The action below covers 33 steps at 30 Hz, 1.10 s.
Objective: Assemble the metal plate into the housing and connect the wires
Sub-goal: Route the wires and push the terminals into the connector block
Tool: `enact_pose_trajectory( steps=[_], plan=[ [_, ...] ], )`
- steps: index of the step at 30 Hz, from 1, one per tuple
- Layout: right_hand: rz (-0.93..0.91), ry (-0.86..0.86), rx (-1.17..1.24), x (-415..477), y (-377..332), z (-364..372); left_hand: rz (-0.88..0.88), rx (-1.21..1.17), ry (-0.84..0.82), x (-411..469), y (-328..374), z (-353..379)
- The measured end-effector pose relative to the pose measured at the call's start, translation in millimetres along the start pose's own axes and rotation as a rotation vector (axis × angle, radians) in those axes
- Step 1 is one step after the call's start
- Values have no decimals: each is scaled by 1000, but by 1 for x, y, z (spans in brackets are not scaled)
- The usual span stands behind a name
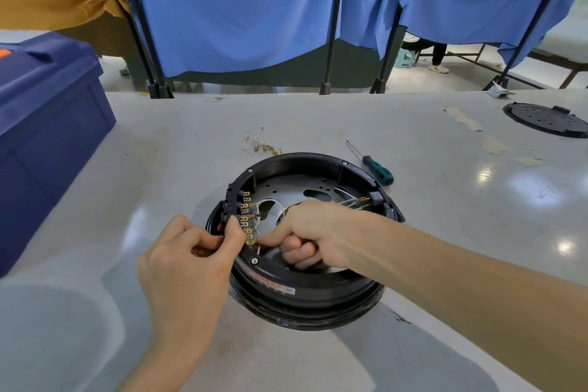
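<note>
The round black housing (305,293) sits on the grey table (413,264), near its front edge. The metal plate (305,186) lies flat inside it, dark and full of holes. Along the left inner wall runs a black block with a column of brass terminals (246,216). White wires (270,205) loop across the plate toward them, and more wires with brass tips lie at the right side.

The right hand (313,232) is down inside the housing, fingers curled and pinched together on a wire at the lowest terminals. The left hand (187,261) grips the housing's left rim, thumb pressed on the terminal block, fingers closed against it.

Just behind the housing lies a small bundle of loose wires (262,145). A green-handled screwdriver (377,169) rests beside the far right rim. Well apart, at the far right, lies a black round cover (545,119). A blue crate (47,124) stands at the left.
</note>
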State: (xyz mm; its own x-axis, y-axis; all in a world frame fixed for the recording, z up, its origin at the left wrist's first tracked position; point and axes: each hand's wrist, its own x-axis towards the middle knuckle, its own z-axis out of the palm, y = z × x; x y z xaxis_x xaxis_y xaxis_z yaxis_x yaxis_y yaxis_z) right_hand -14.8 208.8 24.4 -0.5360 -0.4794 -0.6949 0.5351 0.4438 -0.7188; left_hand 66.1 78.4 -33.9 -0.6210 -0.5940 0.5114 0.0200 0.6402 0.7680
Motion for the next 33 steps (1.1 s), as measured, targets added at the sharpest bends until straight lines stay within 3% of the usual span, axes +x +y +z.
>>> enact_pose_trajectory(
  steps=[4, 9, 14, 19, 25, 33],
  plan=[
    [-8, 32, -19, 5, -2, 5, -1, -19, -1, 0, 1, 0],
    [-31, 211, -23, 12, -3, 13, 8, -7, 2, -1, 8, 1],
    [-85, 327, 118, 12, 0, 20, -1, -9, -15, -3, 9, 2],
    [-96, 320, 108, 15, 2, 17, 25, -2, 0, -1, 7, 2],
    [-10, 94, 31, 6, 0, 3, 19, 6, 17, 0, 2, -1],
    [-79, 201, 98, 13, -6, 1, -69, -140, -69, 4, 3, 0]
  ],
)
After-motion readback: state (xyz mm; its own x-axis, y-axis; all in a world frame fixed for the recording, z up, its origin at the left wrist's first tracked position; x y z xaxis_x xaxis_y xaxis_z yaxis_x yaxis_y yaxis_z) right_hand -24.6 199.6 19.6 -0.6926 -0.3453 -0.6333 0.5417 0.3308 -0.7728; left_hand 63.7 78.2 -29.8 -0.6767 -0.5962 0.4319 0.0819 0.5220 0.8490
